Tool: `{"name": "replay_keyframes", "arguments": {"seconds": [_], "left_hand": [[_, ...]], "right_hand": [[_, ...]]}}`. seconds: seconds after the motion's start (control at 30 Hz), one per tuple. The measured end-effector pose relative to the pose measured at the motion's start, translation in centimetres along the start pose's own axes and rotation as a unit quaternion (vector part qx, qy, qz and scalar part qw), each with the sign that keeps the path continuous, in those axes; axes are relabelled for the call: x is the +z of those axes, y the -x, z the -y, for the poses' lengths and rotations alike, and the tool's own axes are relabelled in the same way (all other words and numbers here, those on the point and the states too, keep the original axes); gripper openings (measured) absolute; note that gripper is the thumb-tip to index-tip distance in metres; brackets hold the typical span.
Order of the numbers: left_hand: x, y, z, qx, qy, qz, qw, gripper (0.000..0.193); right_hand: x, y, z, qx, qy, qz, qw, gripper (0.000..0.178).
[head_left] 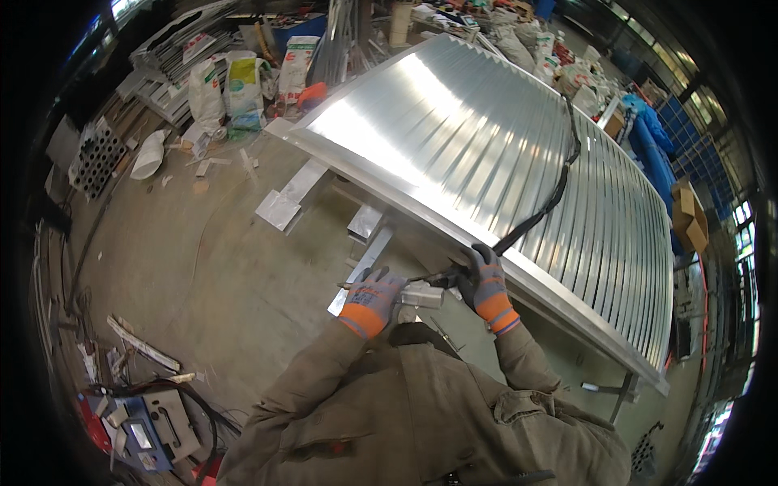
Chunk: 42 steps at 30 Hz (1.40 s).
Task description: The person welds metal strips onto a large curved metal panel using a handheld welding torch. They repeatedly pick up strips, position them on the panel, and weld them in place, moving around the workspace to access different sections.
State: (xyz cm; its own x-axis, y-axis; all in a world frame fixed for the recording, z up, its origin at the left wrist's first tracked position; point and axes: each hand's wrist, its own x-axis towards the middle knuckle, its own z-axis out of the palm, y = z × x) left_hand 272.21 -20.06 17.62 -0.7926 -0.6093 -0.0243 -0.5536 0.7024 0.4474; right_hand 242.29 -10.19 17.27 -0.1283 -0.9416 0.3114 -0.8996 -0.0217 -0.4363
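My hands wear grey gloves with orange cuffs. Between them, beside the near edge of a large ribbed aluminium panel (pixel 454 138), is a black torch-like tool (pixel 442 278) with a thin tip (pixel 345 285) pointing left. My left hand (pixel 376 298) is closed round its front part. My right hand (pixel 486 285) closes on its rear end, where a thick black cable (pixel 541 212) comes in across the panel. A short silver metal piece (pixel 423 295) shows between my hands, under the tool. The fingers hide much of the tool's body.
Metal bars (pixel 279 209) jut out from under the panel on the left. A boxy machine (pixel 146 433) with cables stands on the floor at lower left. Full sacks (pixel 243 93) and scrap lie at the back. A cardboard box (pixel 689 215) is at the right.
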Motion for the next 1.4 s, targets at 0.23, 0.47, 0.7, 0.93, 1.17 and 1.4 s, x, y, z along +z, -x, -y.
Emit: {"name": "replay_keyframes", "arguments": {"seconds": [0.23, 0.47, 0.7, 0.93, 1.17, 1.4], "left_hand": [[-3.3, -3.4, 2.3, 0.026, -0.063, -0.029, 0.997, 0.049], [-9.5, -15.2, 7.6, -0.020, -0.078, -0.058, 0.995, 0.046], [-10.9, -25.2, 12.6, -0.032, 0.065, -0.213, 0.974, 0.058], [-3.5, -28.1, 25.3, -0.434, 0.389, -0.434, 0.687, 0.068], [6.9, -38.5, 41.8, -0.535, 0.515, -0.473, 0.474, 0.064], [2.2, -46.8, 43.4, -0.717, 0.291, -0.419, 0.476, 0.077]], "right_hand": [[0.3, -11.7, -0.9, -0.228, -0.061, 0.405, 0.883, 0.058], [2.3, -21.3, -1.3, -0.191, -0.091, 0.345, 0.914, 0.072], [6.0, -29.2, -3.3, -0.092, -0.177, 0.222, 0.955, 0.060], [7.6, -41.1, -5.3, -0.023, -0.260, 0.298, 0.918, 0.056], [8.6, -51.8, -2.2, -0.064, -0.259, 0.323, 0.908, 0.048], [12.7, -61.9, 0.6, -0.012, -0.203, 0.394, 0.896, 0.046]]}}
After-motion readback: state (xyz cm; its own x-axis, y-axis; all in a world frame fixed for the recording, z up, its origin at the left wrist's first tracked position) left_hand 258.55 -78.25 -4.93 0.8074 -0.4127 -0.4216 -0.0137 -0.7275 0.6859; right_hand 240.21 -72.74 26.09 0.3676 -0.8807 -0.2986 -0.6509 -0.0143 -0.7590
